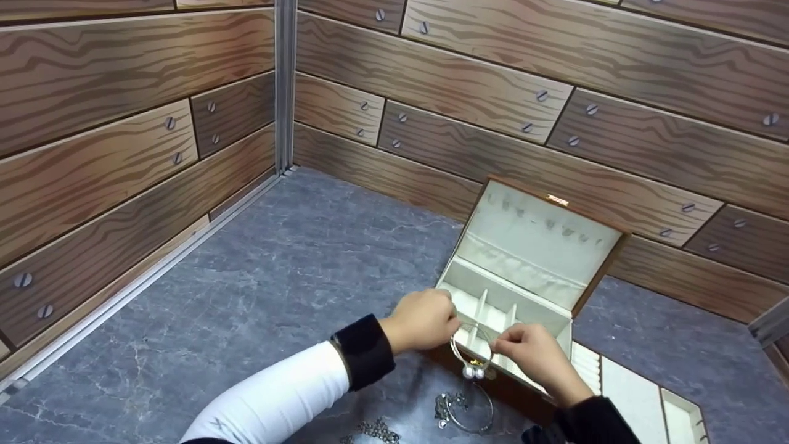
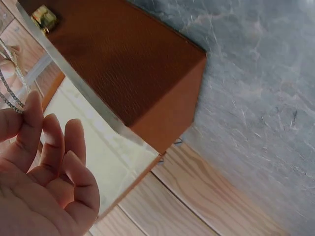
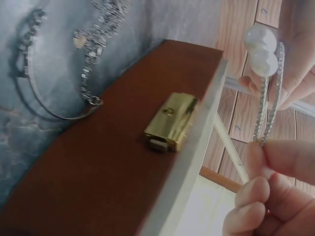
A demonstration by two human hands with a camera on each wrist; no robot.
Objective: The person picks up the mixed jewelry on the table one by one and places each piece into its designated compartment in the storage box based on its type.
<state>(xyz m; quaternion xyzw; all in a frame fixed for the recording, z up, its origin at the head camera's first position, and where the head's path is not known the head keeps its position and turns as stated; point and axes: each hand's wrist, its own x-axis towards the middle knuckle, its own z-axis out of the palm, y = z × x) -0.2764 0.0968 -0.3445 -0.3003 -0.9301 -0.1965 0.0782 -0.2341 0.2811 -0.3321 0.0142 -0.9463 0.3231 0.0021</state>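
Observation:
A sparkly bracelet with two white pearls [image 1: 473,372] hangs between my hands, above the front edge of a brown jewelry box [image 1: 536,243]. My left hand [image 1: 422,317] pinches one side of it between thumb and index finger, as the left wrist view shows. On the opposite side, the thumb and index finger of my right hand [image 1: 536,354] pinch the doubled glittering band [image 3: 268,113]. The box's lid stands raised, showing a pale lining and divided compartments. A gold clasp [image 3: 172,120] sits on its front.
In front of the box lie a silver bangle [image 1: 471,427] and a tangled chain [image 3: 93,51]. Another chain [image 1: 379,430] is near the bottom edge. Extended tray sections [image 1: 635,394] reach out at the box's right. Wood-patterned walls [image 1: 481,154] stand behind and left.

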